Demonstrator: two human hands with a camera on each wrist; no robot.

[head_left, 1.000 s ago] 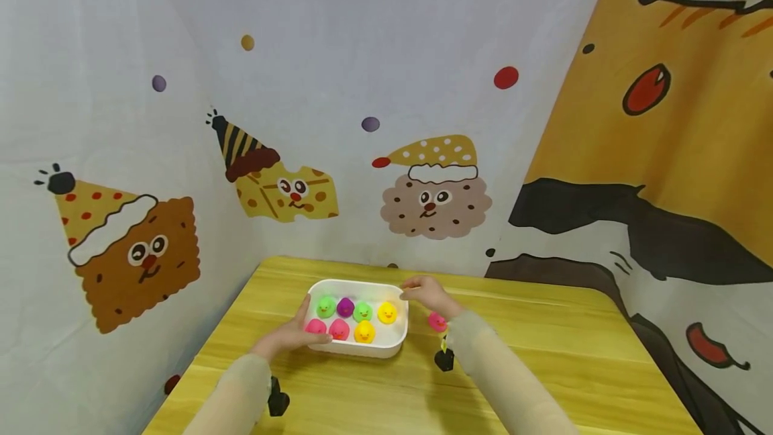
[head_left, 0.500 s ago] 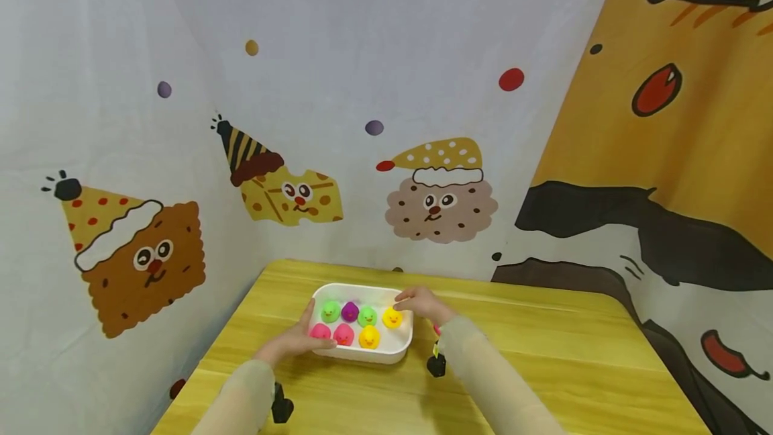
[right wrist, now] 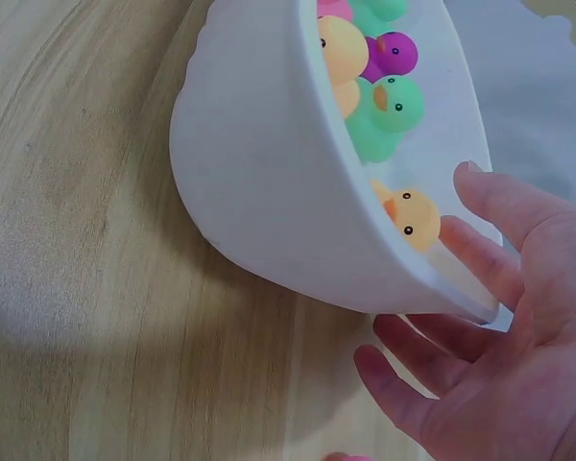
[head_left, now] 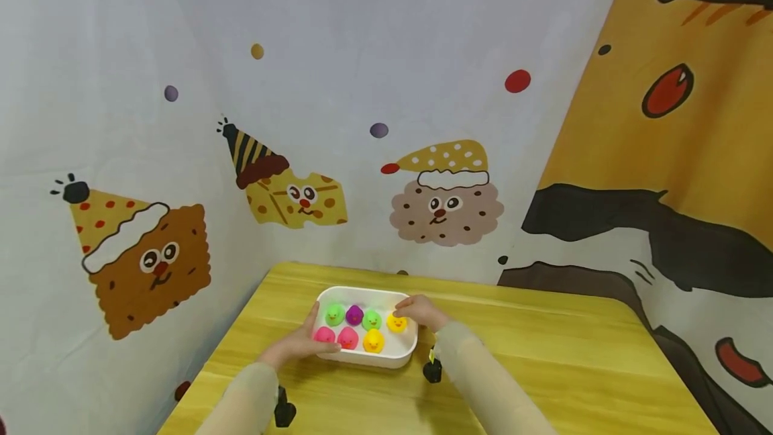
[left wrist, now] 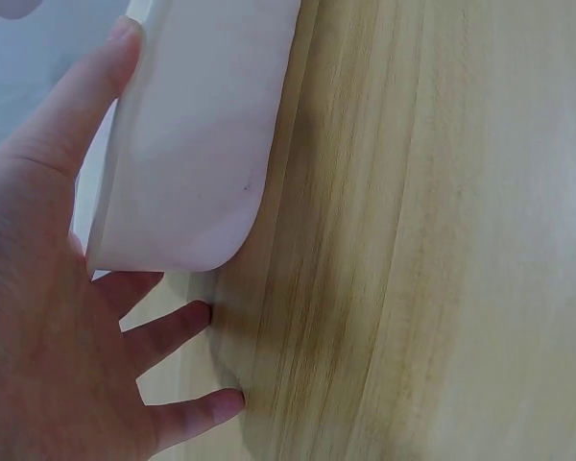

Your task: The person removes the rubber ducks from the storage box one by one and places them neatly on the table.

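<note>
A white plastic tub (head_left: 356, 358) stands on the table with several small rubber ducks in it, among them a purple duck (head_left: 354, 315), a green duck (head_left: 335, 315) and a yellow duck (head_left: 374, 341). My left hand (head_left: 297, 344) holds the tub's left end, thumb along the near rim, other fingers outside, spread apart. At the far right corner my right hand (head_left: 423, 313) grips the tub's end. The right wrist view shows its thumb and index finger over the rim, close to another yellow duck (right wrist: 415, 221), with the remaining fingers outside below the rim.
The wooden table (head_left: 531, 354) extends to the right of the tub. Behind it hangs a white cloth (head_left: 338, 52) with cartoon prints. A small pink thing (right wrist: 350, 457) just shows at the bottom of the right wrist view. Each wrist carries a black device (head_left: 432, 371).
My right hand has moved left from beside the tub onto its far right corner. The pink duck on the table has gone out of sight behind the right arm. My left hand keeps its place.
</note>
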